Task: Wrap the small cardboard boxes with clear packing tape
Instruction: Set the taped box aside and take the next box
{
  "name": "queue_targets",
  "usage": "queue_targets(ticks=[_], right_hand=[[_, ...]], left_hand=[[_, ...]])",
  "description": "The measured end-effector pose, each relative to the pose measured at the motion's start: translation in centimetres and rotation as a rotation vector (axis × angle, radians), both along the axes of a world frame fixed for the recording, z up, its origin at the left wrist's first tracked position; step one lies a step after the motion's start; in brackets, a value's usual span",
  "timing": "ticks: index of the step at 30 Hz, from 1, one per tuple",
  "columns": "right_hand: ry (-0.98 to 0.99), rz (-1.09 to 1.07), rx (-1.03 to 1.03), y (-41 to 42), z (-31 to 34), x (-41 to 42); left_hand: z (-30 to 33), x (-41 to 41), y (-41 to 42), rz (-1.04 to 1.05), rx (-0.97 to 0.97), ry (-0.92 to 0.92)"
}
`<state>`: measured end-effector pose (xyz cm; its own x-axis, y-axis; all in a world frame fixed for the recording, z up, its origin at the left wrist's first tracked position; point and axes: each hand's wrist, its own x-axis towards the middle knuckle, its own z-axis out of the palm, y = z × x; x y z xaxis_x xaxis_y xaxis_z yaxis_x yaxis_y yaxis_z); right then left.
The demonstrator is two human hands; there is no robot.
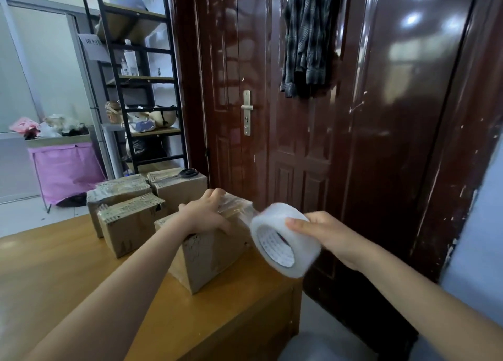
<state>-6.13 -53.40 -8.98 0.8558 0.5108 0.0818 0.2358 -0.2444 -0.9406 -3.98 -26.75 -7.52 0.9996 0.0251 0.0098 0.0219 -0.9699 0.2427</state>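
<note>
At the lower centre of the frame a small brown cardboard box (pixel 209 257) stands on the orange-brown wooden tabletop (pixel 68 273), close to its right-hand edge. The left hand (pixel 209 213) lies on the box's top with fingers spread fairly flat, pressing down over what looks like a glossy strip of clear tape already laid there. Just right of the box, the right hand (pixel 329 235) holds a fat white roll of clear packing tape (pixel 283 238) in the air, fingers (pixel 296 221) curled over its outer rim; a short span of film appears to run from the roll to the box's upper right corner, though blur makes this uncertain.

The box is probably light and fairly stiff, but its walls may dent under hard pressure, and it would slide on the smooth wood if not pinned, so a flat palm on the top face seems the right hold. The roll is rigid and best gripped across its rim, letting it turn. The film itself is thin, sticky and prone to wrinkling or folding on itself unless kept taut.

Behind, at centre left, four more brown cardboard boxes (pixel 130 224) sit clustered together, their tops shiny with tape, and black-handled scissors (pixel 185 174) rest on the farthest one.
</note>
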Motion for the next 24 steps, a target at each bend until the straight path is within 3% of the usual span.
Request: queue_targets(ticks=[4,6,15,19,22,24], right_hand=[[0.140,0.027,-0.439,-4.7,-1.6,-1.5],[0.145,0.016,-0.543,-5.5,-2.3,-1.7],[-0.035,-0.186,-0.519,-4.9,-1.2,0.3],[-0.079,-0.213,-0.507,-3.8,0.4,1.0],[-0.120,-0.215,-0.524,-2.7,1.1,1.2],[-0.138,-0.207,-0.546,-1.8,1.2,1.3]], left_hand=[[-0.1,0.3,0.0,-0.008,-0.009,0.013],[-0.1,0.4,-0.1,-0.009,-0.005,0.010],[1.1,1.5,1.4,0.068,-0.095,0.011],[2.5,1.2,2.9,0.094,-0.525,0.158],[2.1,1.3,4.5,0.110,-0.682,0.299],[0.9,1.6,5.5,0.114,-0.751,0.288]])
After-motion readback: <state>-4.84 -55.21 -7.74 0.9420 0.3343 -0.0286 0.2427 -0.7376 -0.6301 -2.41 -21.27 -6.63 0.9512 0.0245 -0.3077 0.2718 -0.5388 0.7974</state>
